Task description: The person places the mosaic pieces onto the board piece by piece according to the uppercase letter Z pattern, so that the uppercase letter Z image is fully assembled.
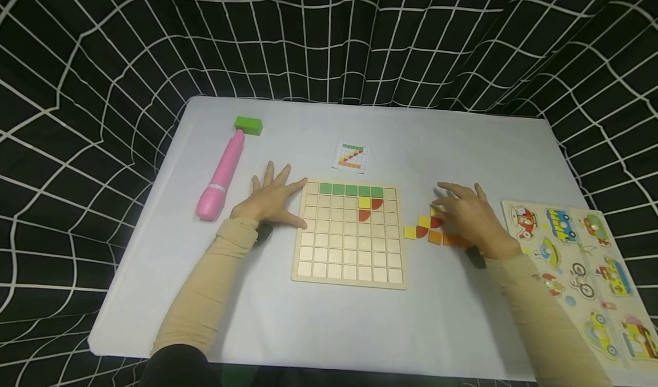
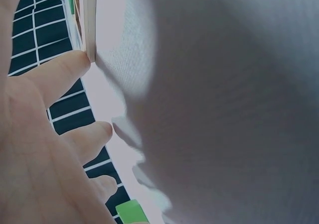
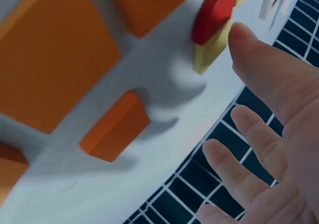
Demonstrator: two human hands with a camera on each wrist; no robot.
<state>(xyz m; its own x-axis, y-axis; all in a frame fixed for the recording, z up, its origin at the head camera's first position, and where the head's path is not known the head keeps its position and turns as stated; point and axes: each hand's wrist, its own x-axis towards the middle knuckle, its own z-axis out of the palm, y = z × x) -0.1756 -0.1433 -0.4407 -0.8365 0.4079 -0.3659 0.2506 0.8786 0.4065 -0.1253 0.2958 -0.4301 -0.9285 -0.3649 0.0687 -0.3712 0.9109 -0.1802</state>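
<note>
A square wooden grid board (image 1: pixel 349 284) lies mid-table, with a row of green square tiles (image 1: pixel 352 190), one yellow tile (image 1: pixel 364 202) and two red quarter-round tiles in its upper cells. My left hand (image 1: pixel 267 198) is spread beside it, thumb and index finger touching its left edge. Right of the board my right hand (image 1: pixel 470 218) hovers over a cluster of loose tiles, partly covering them. In the right wrist view its index fingertip comes right up to a yellow tile (image 3: pixel 209 50) beside a red quarter-round one (image 3: pixel 212 17). Orange tiles (image 3: pixel 117 127) lie below the palm.
Behind the board lies a small printed pattern card (image 1: pixel 352 157). A pink wand-shaped object (image 1: pixel 223 176) and a green block (image 1: pixel 249 125) are at the left. At the right is a vehicle puzzle board (image 1: pixel 560 256). Black cloth with white grid lines (image 1: pixel 339 39) surrounds the table.
</note>
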